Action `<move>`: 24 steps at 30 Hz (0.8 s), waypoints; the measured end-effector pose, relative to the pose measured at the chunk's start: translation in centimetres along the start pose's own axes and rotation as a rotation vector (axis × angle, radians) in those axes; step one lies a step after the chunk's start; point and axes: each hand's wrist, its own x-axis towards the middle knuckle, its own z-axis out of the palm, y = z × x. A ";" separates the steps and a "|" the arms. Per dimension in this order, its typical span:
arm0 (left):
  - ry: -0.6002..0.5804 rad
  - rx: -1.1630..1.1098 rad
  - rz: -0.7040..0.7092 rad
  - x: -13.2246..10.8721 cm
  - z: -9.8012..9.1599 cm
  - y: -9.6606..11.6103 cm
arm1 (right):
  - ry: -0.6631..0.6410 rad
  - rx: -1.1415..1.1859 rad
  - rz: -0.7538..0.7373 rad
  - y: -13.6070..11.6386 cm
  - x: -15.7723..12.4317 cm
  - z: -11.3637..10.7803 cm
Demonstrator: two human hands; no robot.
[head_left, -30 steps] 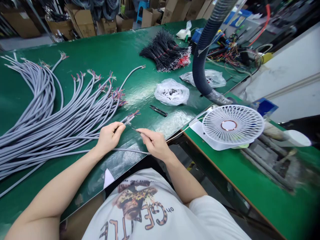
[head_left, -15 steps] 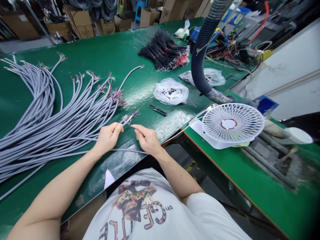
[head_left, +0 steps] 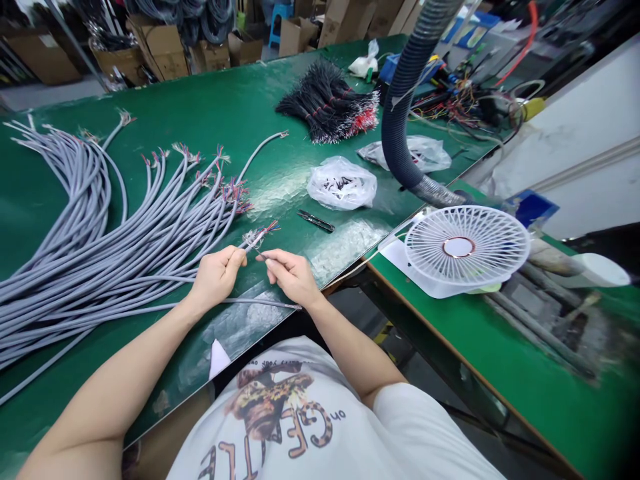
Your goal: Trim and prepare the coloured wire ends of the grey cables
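Observation:
My left hand (head_left: 216, 275) is closed on the end of a grey cable (head_left: 256, 237), whose stripped coloured wires fan out past my fingers. My right hand (head_left: 290, 275) pinches a thin wire strand close to those stripped ends. Both hands rest near the front edge of the green table (head_left: 210, 107). A large bundle of grey cables (head_left: 100, 227) with stripped ends lies to the left of my hands. Another grey cable (head_left: 260, 303) runs along the table edge under my wrists.
Small black cutters (head_left: 317, 221) lie just beyond my hands. A clear plastic bag (head_left: 342, 183) of small parts, a pile of black wires (head_left: 330, 100) and a dark ribbed hose (head_left: 400, 107) sit farther back. A white fan (head_left: 466, 248) stands on the right bench. Cardboard boxes (head_left: 160, 43) line the back.
My right hand has moved left toward the stripped cable end, closing the gap to my left hand. The left hand has stayed in place.

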 end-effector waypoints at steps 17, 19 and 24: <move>-0.050 -0.096 -0.076 0.4 -0.5 0.1 | -0.030 -0.082 -0.066 0.4 0.5 -0.8; -0.062 -0.105 -0.085 0.4 -0.5 0.0 | -0.024 -0.077 -0.071 0.4 0.6 -0.7; -0.068 -0.110 -0.087 0.4 -0.4 -0.1 | -0.013 -0.057 -0.079 0.3 0.7 -0.6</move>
